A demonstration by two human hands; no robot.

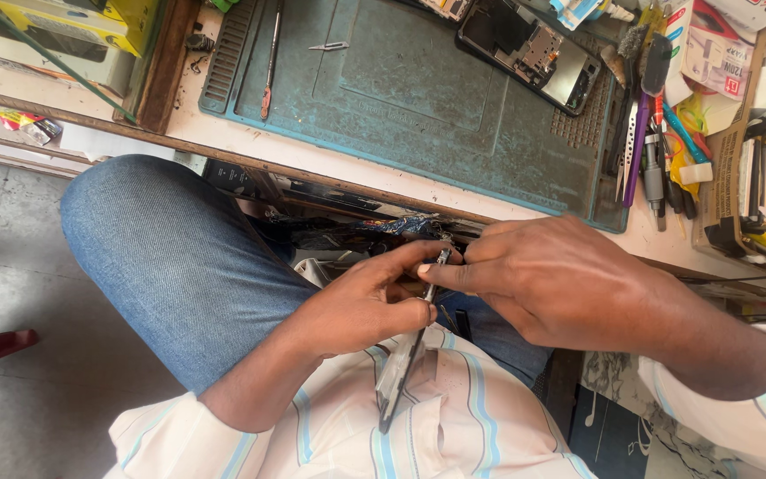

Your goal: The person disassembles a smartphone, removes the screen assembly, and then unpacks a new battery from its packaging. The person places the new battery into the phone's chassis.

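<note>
We see the phone (pixel 403 359) edge-on over the lap, long axis running toward our chest | left hand (pixel 361 306) clamped on its middle; right hand (pixel 547 279) pinching its top end | hands touching, bench (pixel 250 146) beyond

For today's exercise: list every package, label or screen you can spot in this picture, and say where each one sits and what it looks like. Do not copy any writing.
Yellow box: top left corner of the bench, rectangular, yellow with a pale side.
White and red carton: top right, by the tools, rectangular.
Crumpled wrapper: left ledge under the bench, small, multicoloured.
Opened phone: top centre on the green mat, dark, insides showing.
Thin dark panel: edge-on, held in both hands over the lap.
</note>
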